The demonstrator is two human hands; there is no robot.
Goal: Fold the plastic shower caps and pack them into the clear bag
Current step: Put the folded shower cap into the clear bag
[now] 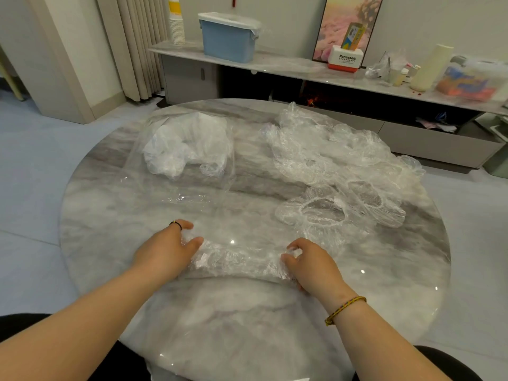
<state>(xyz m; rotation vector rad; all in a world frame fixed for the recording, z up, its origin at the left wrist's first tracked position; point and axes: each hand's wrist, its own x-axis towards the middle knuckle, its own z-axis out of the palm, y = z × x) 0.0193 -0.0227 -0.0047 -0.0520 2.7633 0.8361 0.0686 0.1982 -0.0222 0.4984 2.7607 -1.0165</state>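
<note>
A clear plastic shower cap (pixel 242 259) lies stretched into a long strip on the round marble table (pixel 110 224), near the front edge. My left hand (pixel 167 251) grips its left end and my right hand (pixel 310 265) pinches its right end. A heap of unfolded clear caps (pixel 338 160) covers the table's right side, with one open cap (pixel 319 213) lying closest to my right hand. The clear bag (pixel 187 147) lies at the back left with bunched caps inside; its mouth opens toward me.
Behind the table runs a low marble sideboard (pixel 275 64) with a blue bin (pixel 228 39), stacked paper cups (pixel 176 26), a Panasonic box (pixel 345 60) and other clutter. Curtains hang at the back left. Pale floor surrounds the table.
</note>
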